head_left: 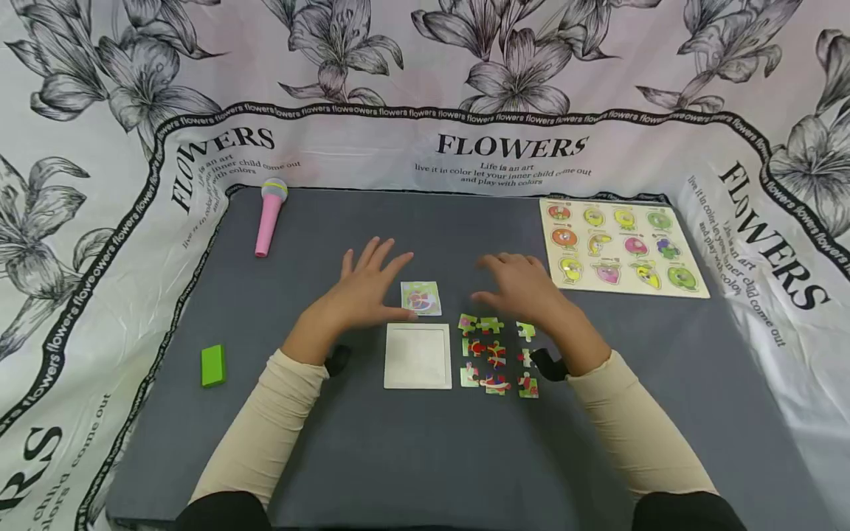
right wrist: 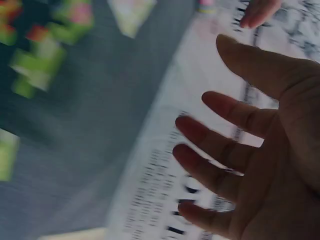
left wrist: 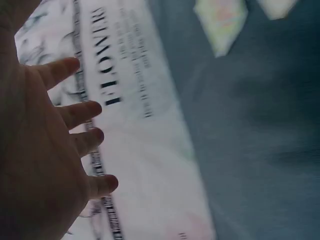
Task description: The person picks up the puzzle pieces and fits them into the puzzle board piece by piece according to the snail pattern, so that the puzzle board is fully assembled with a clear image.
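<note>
My left hand [head_left: 361,291] hovers with spread fingers beside a small picture card [head_left: 421,298], its thumb close to the card's lower left corner. In the left wrist view the palm [left wrist: 45,145] holds nothing. My right hand [head_left: 521,287], fingers loosely bent, is above the puzzle pieces [head_left: 494,354]; its palm [right wrist: 280,150] is bare in the right wrist view. The pieces are green with red and white parts and lie in loose columns. Left of them lies a square white puzzle tray [head_left: 417,357], just below the card.
A pink toy microphone [head_left: 268,217] lies at the back left, with a green block [head_left: 213,366] nearer on the left. A fruit picture board [head_left: 624,247] lies at the back right. A flower-printed cloth [head_left: 372,147] borders the grey table surface [head_left: 412,457].
</note>
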A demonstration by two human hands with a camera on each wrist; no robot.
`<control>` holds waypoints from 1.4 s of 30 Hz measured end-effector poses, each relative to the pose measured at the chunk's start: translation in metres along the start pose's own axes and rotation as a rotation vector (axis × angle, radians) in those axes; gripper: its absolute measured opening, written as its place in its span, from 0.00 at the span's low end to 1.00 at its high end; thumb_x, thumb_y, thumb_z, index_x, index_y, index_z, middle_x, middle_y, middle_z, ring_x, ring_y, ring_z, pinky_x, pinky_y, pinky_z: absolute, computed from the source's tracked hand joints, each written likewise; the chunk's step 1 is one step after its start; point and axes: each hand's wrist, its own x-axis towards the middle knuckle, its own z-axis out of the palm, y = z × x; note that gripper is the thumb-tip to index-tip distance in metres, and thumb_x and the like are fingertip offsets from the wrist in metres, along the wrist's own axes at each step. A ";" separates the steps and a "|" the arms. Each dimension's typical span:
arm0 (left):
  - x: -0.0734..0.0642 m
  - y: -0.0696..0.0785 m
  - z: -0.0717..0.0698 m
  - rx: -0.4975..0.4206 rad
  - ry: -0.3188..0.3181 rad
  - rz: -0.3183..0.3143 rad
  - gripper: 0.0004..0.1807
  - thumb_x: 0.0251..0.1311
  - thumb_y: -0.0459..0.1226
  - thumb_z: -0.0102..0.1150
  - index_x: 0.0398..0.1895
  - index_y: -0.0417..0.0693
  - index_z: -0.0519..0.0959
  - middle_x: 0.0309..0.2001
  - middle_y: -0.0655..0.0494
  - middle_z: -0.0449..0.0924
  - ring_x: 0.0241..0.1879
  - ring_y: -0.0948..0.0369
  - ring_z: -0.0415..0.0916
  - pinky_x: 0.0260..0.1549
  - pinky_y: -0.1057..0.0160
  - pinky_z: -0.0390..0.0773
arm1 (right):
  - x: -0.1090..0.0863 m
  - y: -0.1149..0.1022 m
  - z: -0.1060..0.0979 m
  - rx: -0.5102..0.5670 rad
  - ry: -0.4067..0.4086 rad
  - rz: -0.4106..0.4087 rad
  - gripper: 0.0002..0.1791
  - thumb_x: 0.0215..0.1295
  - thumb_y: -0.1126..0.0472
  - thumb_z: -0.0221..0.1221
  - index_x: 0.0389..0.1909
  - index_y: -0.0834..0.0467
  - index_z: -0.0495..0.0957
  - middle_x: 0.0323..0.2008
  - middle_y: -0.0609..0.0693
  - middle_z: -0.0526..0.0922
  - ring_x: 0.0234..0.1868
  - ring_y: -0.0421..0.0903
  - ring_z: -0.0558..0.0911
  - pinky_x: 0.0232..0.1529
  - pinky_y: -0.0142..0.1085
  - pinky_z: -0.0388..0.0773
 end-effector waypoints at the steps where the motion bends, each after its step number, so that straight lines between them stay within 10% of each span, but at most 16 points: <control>1: -0.002 -0.004 0.003 0.001 -0.008 0.000 0.55 0.50 0.64 0.65 0.77 0.55 0.52 0.77 0.45 0.39 0.77 0.45 0.30 0.66 0.30 0.36 | 0.002 0.001 0.006 -0.001 0.006 -0.021 0.30 0.62 0.47 0.65 0.61 0.57 0.73 0.60 0.59 0.76 0.61 0.60 0.73 0.63 0.62 0.62; 14: -0.036 -0.032 0.046 -0.073 -0.166 -0.005 0.55 0.44 0.60 0.72 0.75 0.55 0.57 0.77 0.40 0.41 0.76 0.40 0.34 0.64 0.27 0.41 | 0.009 0.011 0.071 0.019 0.068 -0.131 0.16 0.57 0.55 0.69 0.45 0.56 0.83 0.47 0.53 0.83 0.51 0.56 0.79 0.56 0.58 0.69; 31: -0.040 -0.040 0.072 -0.078 -0.206 -0.019 0.55 0.46 0.58 0.72 0.76 0.57 0.54 0.77 0.42 0.37 0.76 0.43 0.31 0.65 0.29 0.40 | 0.007 0.013 0.084 0.005 0.079 -0.100 0.14 0.58 0.58 0.68 0.43 0.58 0.83 0.47 0.56 0.82 0.52 0.57 0.78 0.57 0.58 0.68; 42: -0.043 -0.038 0.076 -0.075 -0.263 -0.072 0.54 0.46 0.58 0.72 0.76 0.59 0.55 0.78 0.44 0.36 0.77 0.45 0.30 0.66 0.31 0.39 | 0.016 -0.027 0.087 -0.029 0.152 -0.266 0.13 0.57 0.60 0.69 0.44 0.56 0.83 0.45 0.53 0.84 0.51 0.54 0.80 0.60 0.52 0.68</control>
